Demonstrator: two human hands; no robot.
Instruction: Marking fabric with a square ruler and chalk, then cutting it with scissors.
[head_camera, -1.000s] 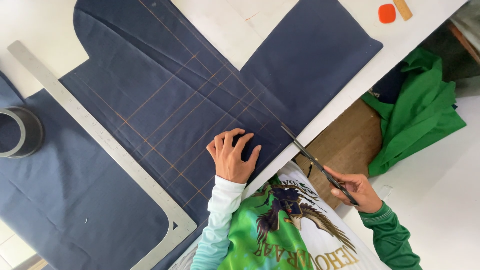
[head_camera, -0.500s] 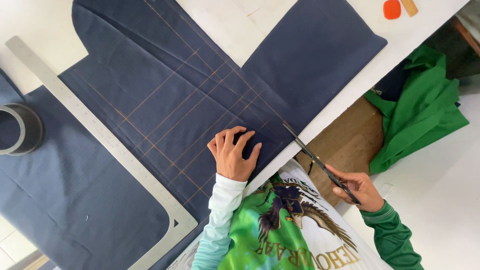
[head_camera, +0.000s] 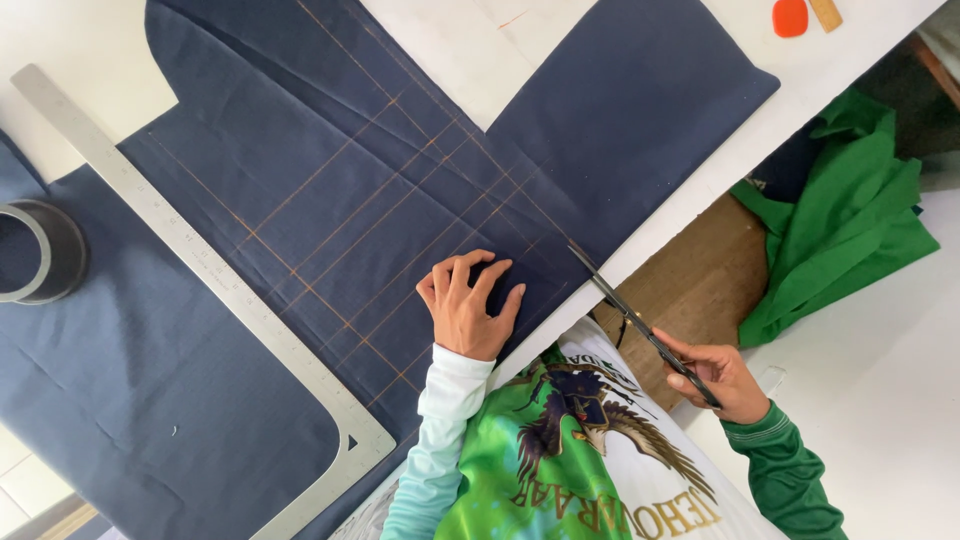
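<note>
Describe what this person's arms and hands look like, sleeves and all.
Both hands are bare, no gloves or rings visible. The left hand comes out of a long sleeve that is white at the cuff and fades to pale mint. The right hand comes out of a dark green sleeve with a ribbed cuff.

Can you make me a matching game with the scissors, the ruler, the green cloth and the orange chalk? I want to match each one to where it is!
1. scissors
2. ruler
3. green cloth
4. orange chalk

A. lying across the navy fabric
B. heaped below the table edge
C. on the white table, top corner
D. in the right hand

Pairs: 1-D, 2-A, 3-B, 4-C
</note>
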